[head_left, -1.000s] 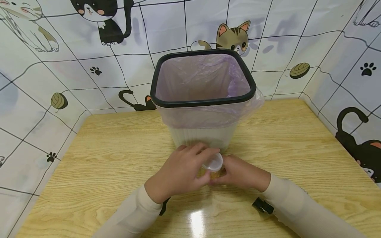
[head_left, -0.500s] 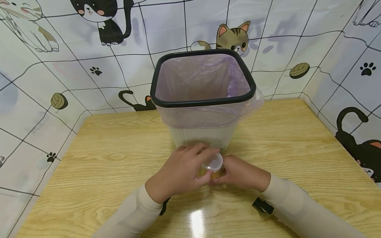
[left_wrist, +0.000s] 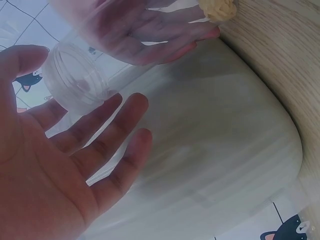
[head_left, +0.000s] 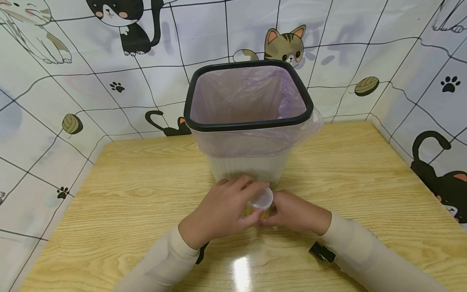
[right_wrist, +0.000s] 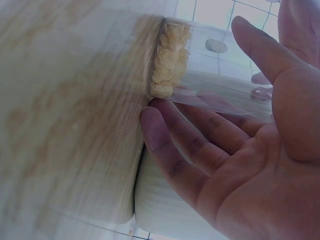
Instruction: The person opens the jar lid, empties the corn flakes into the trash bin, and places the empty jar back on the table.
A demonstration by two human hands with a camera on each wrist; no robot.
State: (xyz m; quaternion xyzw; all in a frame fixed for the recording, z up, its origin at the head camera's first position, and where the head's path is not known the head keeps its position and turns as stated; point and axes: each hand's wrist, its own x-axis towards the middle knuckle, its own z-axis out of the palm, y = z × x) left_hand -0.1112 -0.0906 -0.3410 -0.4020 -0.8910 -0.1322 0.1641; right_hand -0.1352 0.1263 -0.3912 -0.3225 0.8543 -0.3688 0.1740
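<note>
At centre, below middle, we saw the left hand [head_left: 226,213] pinching the lid [head_left: 262,199], right hand [head_left: 297,211] gripping the jar [right_wrist: 200,70]. Likely step: lid-turning; next twist called for steadying.

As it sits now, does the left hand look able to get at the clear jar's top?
Yes, it seems so: the left hand has its thumb and fingers at the rim of the clear jar's top, while the right hand is around the lower body, apparently out of the way.
</note>
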